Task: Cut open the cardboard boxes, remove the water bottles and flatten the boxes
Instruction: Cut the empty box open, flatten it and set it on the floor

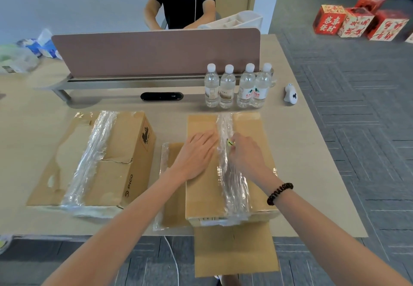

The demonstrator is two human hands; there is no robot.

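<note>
Right grip (243, 155) pinches a small yellow cutter (230, 142) at the taped seam of the box (201, 196) at five o'clock. Left grip (196, 151) lies flat on its lid. Four water bottles (237, 86) stand at one o'clock. The second box (120, 138), at nine o'clock, looks still sealed, so much remains.

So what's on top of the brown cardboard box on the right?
On the brown cardboard box: a crinkled clear tape strip along the seam, the left hand pressing flat beside it, the right hand holding a small yellow-green cutter at the tape. Its blade is hidden.
</note>
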